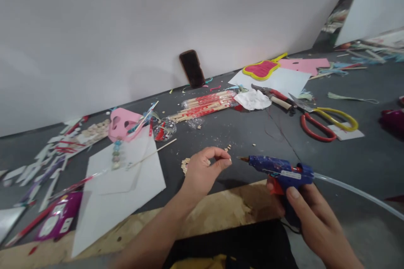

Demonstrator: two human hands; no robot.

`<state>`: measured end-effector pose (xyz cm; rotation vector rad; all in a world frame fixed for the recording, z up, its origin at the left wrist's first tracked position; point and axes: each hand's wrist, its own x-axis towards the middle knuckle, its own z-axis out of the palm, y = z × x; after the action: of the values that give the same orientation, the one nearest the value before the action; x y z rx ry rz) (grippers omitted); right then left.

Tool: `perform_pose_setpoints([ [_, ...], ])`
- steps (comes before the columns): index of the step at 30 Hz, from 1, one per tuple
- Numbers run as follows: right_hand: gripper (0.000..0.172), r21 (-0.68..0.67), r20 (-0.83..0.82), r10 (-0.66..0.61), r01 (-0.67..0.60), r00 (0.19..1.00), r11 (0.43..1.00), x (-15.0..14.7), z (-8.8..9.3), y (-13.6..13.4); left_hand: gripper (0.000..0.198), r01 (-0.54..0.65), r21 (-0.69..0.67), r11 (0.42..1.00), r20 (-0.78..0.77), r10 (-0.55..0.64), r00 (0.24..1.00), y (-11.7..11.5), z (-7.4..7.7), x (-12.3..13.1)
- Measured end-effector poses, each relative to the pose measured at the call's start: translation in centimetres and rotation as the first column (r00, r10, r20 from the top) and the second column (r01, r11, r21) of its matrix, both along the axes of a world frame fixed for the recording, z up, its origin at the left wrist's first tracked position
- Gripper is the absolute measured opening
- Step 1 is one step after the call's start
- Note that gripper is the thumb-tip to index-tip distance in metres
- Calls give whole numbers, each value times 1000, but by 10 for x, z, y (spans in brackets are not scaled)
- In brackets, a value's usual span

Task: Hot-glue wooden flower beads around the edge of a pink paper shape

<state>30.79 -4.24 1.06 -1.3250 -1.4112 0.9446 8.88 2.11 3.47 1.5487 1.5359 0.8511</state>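
My right hand [303,210] is wrapped round the handle of a blue glue gun [274,166], whose metal tip points left. A clear glue stick runs out of its back. My left hand [205,170] pinches a tiny pale piece [229,161] between thumb and forefinger, a short way left of the tip and apart from it. Partly behind that hand lies a ring of small wooden pieces [185,165] on the dark table. A few loose wooden bits [228,147] lie just beyond my fingertips.
Scissors [315,111], pliers [274,91] and crumpled white tissue [252,99] lie at the back right. Wrapped wooden sticks [205,107] and a phone [192,68] are at the back middle. White sheets [120,189] and a pink mask [121,124] are left.
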Motion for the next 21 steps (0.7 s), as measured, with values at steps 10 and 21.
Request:
perform_pose_setpoints([
  [10, 21, -180, -278, 8, -60, 961, 982, -7, -11, -3, 16, -40, -62, 997, 180, 50, 982, -10, -9, -8],
  [21, 35, -310, -201, -244, 174, 949, 934, 1, -9, 6, 10, 159, 48, 986, -242, -143, 960, 30, -11, -9],
])
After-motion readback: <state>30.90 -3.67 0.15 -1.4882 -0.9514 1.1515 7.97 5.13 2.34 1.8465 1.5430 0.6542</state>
